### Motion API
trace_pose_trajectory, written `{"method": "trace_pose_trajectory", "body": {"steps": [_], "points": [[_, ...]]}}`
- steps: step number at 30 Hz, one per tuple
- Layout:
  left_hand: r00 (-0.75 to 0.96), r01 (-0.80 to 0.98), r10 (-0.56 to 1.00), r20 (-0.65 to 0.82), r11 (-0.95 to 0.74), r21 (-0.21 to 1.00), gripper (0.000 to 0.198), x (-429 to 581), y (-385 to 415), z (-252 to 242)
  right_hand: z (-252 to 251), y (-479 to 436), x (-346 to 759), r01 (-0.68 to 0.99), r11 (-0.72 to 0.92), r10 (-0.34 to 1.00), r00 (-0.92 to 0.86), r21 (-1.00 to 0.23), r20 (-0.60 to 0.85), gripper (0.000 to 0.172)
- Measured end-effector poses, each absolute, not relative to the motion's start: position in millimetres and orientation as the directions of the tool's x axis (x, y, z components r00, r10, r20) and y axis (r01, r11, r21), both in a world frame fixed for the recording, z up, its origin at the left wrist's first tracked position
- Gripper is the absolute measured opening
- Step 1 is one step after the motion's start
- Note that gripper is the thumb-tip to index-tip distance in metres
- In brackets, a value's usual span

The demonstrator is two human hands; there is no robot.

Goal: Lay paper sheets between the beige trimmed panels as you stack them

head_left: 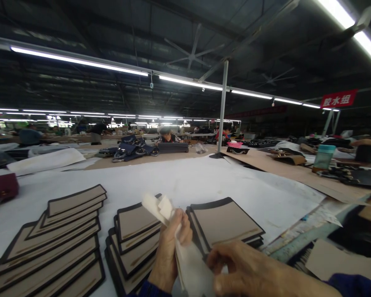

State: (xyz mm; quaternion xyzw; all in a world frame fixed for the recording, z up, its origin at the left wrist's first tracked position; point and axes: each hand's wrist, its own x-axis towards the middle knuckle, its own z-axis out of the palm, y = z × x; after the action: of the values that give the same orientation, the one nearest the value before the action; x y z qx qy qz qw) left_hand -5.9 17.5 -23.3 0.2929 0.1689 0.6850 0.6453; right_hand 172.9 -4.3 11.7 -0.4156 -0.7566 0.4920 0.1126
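My left hand (174, 241) is closed around a bundle of pale, thin strips (188, 260); their folded, blurred upper ends stick out above the fist, and the lower part hangs toward me. My right hand (235, 264) is beside the lower part of the strips, fingers bent and a gap showing between thumb and fingers. Whether its fingertips touch the strips is unclear. Behind the hands lies a stack of grey-brown panels with black borders (225, 220). Left of my left hand is another overlapping stack of bordered panels (136, 225), each with a brown streak along one edge.
A larger fanned row of bordered panels (58, 251) covers the left of the white-covered table (204, 177). Dark blue pieces (132, 148) lie at the far side. A post (223, 107) rises behind. A teal-lidded bottle (324, 156) and loose beige sheets (343, 262) are at right.
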Motion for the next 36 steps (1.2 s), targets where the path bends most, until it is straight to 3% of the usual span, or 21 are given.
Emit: {"method": "trace_pose_trajectory", "body": {"steps": [3, 8, 12, 17, 22, 28, 33, 36], "points": [[-0.076, -0.799, 0.992, 0.1, -0.12, 0.589, 0.02, -3, 14, -22, 5, 1, 169, 0.527, 0.093, 0.796, -0.549, -0.845, -0.256, 0.02], [-0.122, -0.789, 0.991, -0.047, -0.068, 0.611, 0.025, 5, 12, -20, 20, 25, 182, 0.431, 0.136, 0.87, -0.483, -0.892, -0.1, 0.036], [-0.079, -0.678, 0.997, -0.025, -0.036, 0.734, 0.029, 8, 10, -23, 34, 34, 191, 0.367, 0.144, 0.882, -0.468, -0.919, -0.049, 0.043], [-0.04, -0.409, 0.998, -0.042, 0.022, 0.912, 0.041, 5, 20, -38, 39, 38, 200, 0.362, 0.204, 0.898, -0.438, -0.91, 0.027, 0.045], [0.042, -0.366, 0.998, -0.045, 0.057, 0.929, 0.048, 2, 28, -46, 41, 46, 215, 0.375, 0.251, 0.904, -0.42, -0.892, 0.078, 0.042], [0.097, -0.408, 0.993, -0.063, 0.097, 0.908, 0.038, -1, 24, -43, 35, 55, 237, 0.422, 0.235, 0.909, -0.415, -0.876, 0.044, 0.04], [0.058, -0.429, 0.995, -0.078, 0.095, 0.898, 0.037, -2, 25, -45, 31, 57, 247, 0.437, 0.228, 0.92, -0.388, -0.87, 0.046, 0.04], [-0.022, -0.331, 0.996, -0.084, 0.072, 0.941, 0.036, 1, 27, -47, 31, 57, 251, 0.423, 0.201, 0.924, -0.382, -0.884, 0.027, 0.04]]}}
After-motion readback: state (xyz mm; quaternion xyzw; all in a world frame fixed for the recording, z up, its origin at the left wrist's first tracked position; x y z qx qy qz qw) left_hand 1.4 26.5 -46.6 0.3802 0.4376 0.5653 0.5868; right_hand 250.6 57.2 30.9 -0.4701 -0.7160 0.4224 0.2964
